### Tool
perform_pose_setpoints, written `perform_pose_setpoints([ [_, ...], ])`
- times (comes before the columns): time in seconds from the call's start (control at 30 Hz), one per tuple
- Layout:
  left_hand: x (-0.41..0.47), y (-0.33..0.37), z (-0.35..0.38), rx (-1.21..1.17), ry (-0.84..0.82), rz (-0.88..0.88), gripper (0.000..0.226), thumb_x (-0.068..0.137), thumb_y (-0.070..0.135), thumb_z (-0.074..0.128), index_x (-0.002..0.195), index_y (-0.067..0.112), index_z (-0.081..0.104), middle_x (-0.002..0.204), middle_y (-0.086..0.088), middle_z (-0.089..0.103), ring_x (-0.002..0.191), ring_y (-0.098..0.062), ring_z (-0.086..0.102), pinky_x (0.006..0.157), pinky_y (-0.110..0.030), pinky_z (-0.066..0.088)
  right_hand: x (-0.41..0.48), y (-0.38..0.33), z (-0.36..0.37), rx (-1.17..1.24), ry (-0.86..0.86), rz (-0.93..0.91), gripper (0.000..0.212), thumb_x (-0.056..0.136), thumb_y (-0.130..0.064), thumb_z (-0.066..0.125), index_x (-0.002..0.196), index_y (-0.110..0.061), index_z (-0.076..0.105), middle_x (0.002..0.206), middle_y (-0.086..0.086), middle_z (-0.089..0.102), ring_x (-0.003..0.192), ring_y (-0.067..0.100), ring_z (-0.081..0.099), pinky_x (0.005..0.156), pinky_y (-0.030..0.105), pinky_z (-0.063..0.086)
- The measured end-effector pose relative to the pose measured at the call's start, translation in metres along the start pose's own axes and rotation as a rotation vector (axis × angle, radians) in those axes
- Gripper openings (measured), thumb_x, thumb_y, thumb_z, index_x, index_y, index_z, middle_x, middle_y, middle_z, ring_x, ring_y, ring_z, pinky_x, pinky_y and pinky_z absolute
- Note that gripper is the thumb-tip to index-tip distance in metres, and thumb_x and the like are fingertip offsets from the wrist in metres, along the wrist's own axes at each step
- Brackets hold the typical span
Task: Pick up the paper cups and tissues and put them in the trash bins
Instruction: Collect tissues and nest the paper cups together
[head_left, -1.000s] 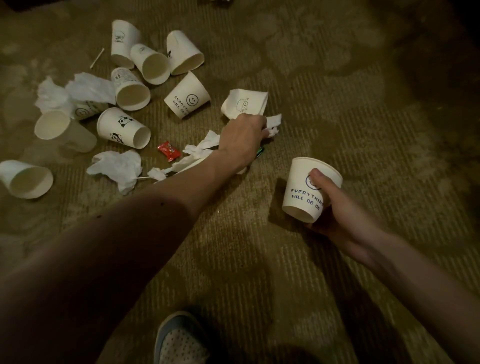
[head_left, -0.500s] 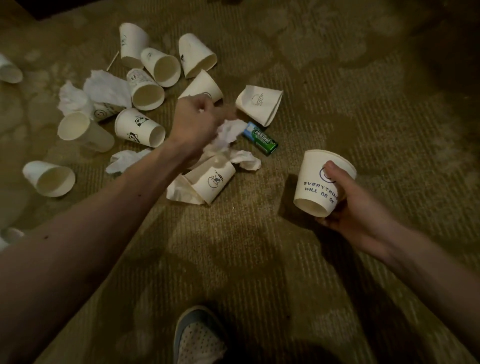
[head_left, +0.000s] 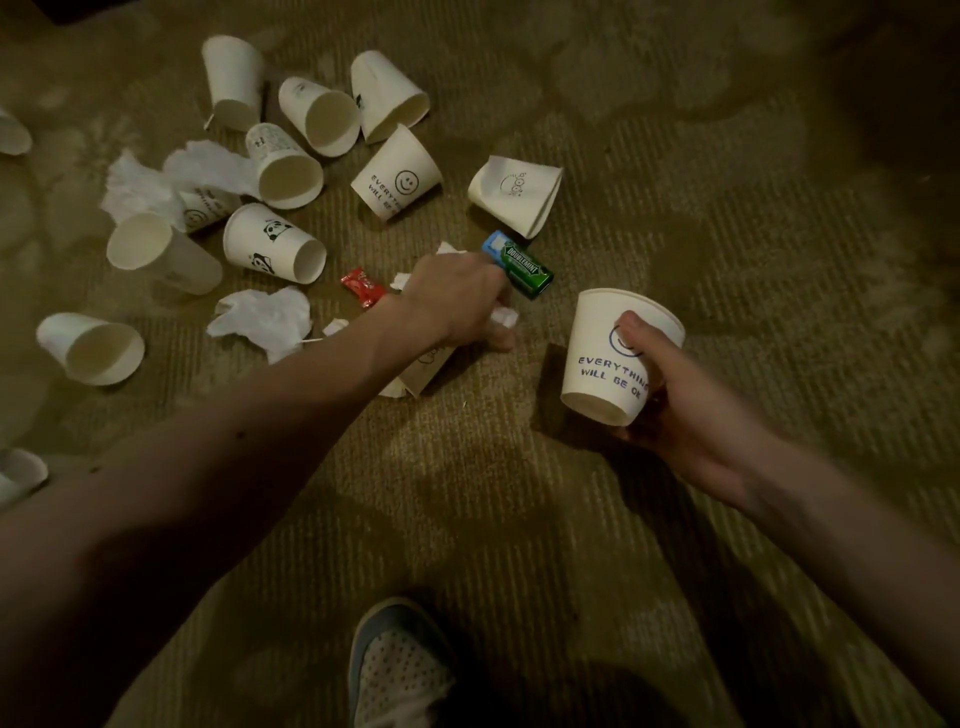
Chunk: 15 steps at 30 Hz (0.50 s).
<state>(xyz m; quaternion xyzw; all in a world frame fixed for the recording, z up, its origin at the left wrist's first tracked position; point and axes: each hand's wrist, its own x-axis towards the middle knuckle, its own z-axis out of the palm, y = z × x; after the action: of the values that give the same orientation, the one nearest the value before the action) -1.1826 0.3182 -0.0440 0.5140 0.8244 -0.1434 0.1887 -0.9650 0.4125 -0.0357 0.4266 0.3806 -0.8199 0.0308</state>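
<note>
The right hand (head_left: 691, 415) grips the smiley paper cup (head_left: 613, 353), and at its 9 o'clock the left hand (head_left: 457, 306) curls its fingers (head_left: 493, 291) round a crumpled tissue (head_left: 505, 316) on the carpet (head_left: 519, 519); better to gather all of it, avoiding the gum pack (head_left: 522, 267) at 1 o'clock.

At 3 o'clock the right hand (head_left: 691, 415) grips a smiley cup (head_left: 602, 358) above the carpet (head_left: 675, 182). At centre the left hand (head_left: 457, 301) curls on a tissue (head_left: 505, 316), with a gum pack (head_left: 522, 265) just beside it at 1 o'clock. Tipped cups (head_left: 272, 244) and crumpled tissues (head_left: 260, 319) litter 10 o'clock; a shoe (head_left: 400, 670) sits at 6.
</note>
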Motion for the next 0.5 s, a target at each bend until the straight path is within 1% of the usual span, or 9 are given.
perform_pose_setpoints([
  [0.07, 0.0, 0.001, 0.004, 0.01, 0.053, 0.023, 0.04, 0.084, 0.051, 0.067, 0.107, 0.019, 0.065, 0.111, -0.004, 0.055, 0.087, -0.012, 0.043, 0.068, -0.033, 0.045, 0.0, 0.001, -0.002, 0.001, 0.008, 0.01, 0.066, 0.059, -0.055, 0.073, 0.117, -0.025, 0.065, 0.096, -0.001, 0.076, 0.073, 0.009, 0.072, 0.046, 0.022, 0.05],
  [0.13, -0.004, 0.0, 0.005, -0.1, 0.119, 0.043, 0.035, 0.09, 0.049, 0.061, 0.097, 0.016, 0.067, 0.103, -0.002, 0.052, 0.085, -0.011, 0.044, 0.067, -0.03, 0.04, -0.001, 0.002, -0.003, -0.005, 0.009, 0.011, 0.064, 0.059, -0.056, 0.073, 0.115, -0.025, 0.066, 0.096, 0.0, 0.076, 0.073, 0.009, 0.072, 0.046, 0.022, 0.05],
  [0.2, -0.011, 0.0, -0.002, -0.353, 0.219, 0.016, 0.038, 0.094, 0.048, 0.055, 0.086, 0.014, 0.067, 0.093, -0.003, 0.053, 0.08, -0.011, 0.047, 0.067, -0.03, 0.039, -0.001, 0.003, -0.003, -0.019, 0.006, 0.007, 0.062, 0.058, -0.056, 0.073, 0.111, -0.025, 0.067, 0.092, -0.001, 0.076, 0.07, 0.008, 0.071, 0.046, 0.022, 0.049],
  [0.23, -0.016, -0.002, -0.007, -0.52, 0.283, -0.023, 0.038, 0.095, 0.047, 0.055, 0.079, 0.014, 0.066, 0.087, -0.003, 0.056, 0.074, -0.01, 0.049, 0.064, -0.028, 0.04, 0.0, 0.003, -0.004, -0.027, 0.002, 0.005, 0.062, 0.058, -0.057, 0.073, 0.11, -0.025, 0.067, 0.091, -0.001, 0.076, 0.069, 0.008, 0.07, 0.046, 0.022, 0.049],
  [0.3, -0.025, -0.007, -0.019, -0.866, 0.428, -0.134, 0.041, 0.092, 0.045, 0.062, 0.069, 0.011, 0.063, 0.07, -0.002, 0.06, 0.058, -0.007, 0.052, 0.052, -0.02, 0.041, 0.001, 0.002, -0.004, -0.036, -0.013, 0.004, 0.061, 0.058, -0.057, 0.073, 0.111, -0.027, 0.067, 0.091, -0.002, 0.076, 0.071, 0.007, 0.071, 0.049, 0.023, 0.05],
  [0.37, -0.035, -0.018, -0.03, -1.108, 0.545, -0.245, 0.041, 0.088, 0.04, 0.07, 0.066, 0.005, 0.065, 0.057, 0.001, 0.063, 0.046, -0.008, 0.053, 0.041, -0.018, 0.04, 0.002, 0.002, -0.004, -0.044, -0.024, 0.003, 0.059, 0.06, -0.057, 0.072, 0.111, -0.027, 0.066, 0.092, -0.003, 0.076, 0.075, 0.008, 0.072, 0.056, 0.026, 0.052],
  [0.43, -0.041, -0.031, -0.038, -1.246, 0.614, -0.317, 0.031, 0.086, 0.032, 0.074, 0.065, 0.011, 0.064, 0.056, 0.004, 0.066, 0.048, -0.008, 0.061, 0.043, -0.02, 0.046, 0.003, 0.002, -0.002, -0.044, -0.029, 0.002, 0.057, 0.06, -0.057, 0.072, 0.108, -0.027, 0.067, 0.09, -0.004, 0.076, 0.075, 0.008, 0.071, 0.057, 0.027, 0.052],
  [0.5, -0.04, -0.044, -0.04, -1.382, 0.666, -0.386, 0.024, 0.083, 0.024, 0.077, 0.07, 0.013, 0.06, 0.064, 0.003, 0.069, 0.065, -0.014, 0.07, 0.054, -0.027, 0.056, 0.004, 0.002, -0.001, -0.04, -0.027, 0.009, 0.057, 0.059, -0.057, 0.073, 0.107, -0.027, 0.067, 0.087, -0.004, 0.076, 0.072, 0.007, 0.071, 0.053, 0.025, 0.051],
])
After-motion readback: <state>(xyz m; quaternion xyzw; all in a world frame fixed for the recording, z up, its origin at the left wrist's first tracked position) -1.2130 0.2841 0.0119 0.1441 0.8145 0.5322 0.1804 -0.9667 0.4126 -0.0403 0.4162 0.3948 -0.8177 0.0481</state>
